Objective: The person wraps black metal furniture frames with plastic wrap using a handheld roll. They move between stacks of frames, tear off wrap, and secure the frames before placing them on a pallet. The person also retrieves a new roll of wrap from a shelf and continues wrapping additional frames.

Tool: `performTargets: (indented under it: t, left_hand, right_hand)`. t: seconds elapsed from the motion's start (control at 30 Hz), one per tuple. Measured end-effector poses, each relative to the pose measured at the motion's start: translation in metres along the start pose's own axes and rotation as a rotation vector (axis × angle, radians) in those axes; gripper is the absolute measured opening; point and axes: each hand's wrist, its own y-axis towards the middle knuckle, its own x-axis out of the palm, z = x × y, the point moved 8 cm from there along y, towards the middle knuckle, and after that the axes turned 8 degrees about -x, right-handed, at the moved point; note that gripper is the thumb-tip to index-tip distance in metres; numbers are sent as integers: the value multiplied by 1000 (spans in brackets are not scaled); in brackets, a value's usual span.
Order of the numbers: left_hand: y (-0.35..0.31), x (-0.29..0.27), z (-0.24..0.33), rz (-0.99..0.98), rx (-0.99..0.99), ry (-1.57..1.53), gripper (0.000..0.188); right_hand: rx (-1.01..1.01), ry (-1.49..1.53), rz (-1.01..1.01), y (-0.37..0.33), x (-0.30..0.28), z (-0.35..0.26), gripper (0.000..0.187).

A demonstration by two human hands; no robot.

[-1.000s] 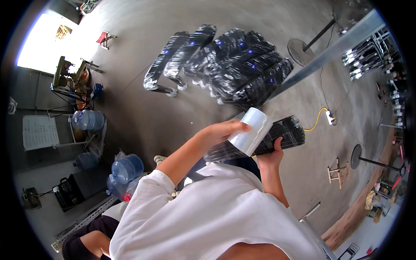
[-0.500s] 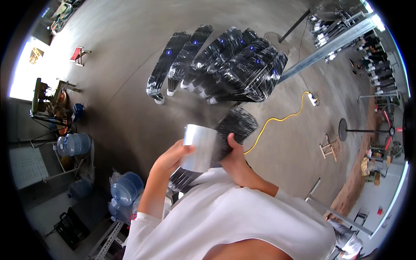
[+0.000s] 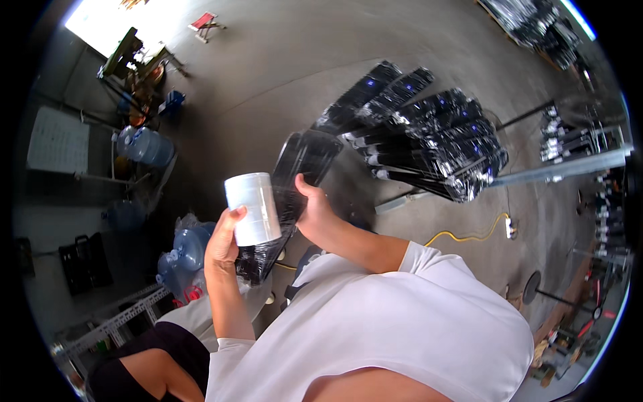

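Film roll [image 3: 253, 209], a glossy whitish cylinder, sits before the person's body, gripped by the left hand [image 3: 224, 242] — thumb on its side, fingers mostly hidden. Right hand [image 3: 316, 209] clasps a long black bundle [image 3: 311, 157], film-wrapped and shiny, its thumb pressed along the edge; whether roll and bundle touch is unclear. At least 4 blue labels [image 3: 443, 102], unreadably small, mark the wrapped bundles [image 3: 462, 149] ahead; a white board [image 3: 59, 144] at left carries illegible writing.

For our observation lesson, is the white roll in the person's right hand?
No: the left hand holds the white roll, while the right hand holds the black bundle.
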Motion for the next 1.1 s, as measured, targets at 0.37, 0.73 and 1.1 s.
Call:
performTargets:
  t: [0.37, 0.73, 1.1]
  left_hand:
    - [69, -58, 92, 267, 140, -195, 68]
    - [227, -22, 156, 213, -33, -154, 63]
    - [381, 63, 172, -130, -156, -26, 70]
  right_hand:
    - [196, -104, -34, 144, 91, -5, 35]
    - [197, -59, 136, 290, 88, -85, 29]
    - [-78, -113, 197, 393, 23, -207, 32]
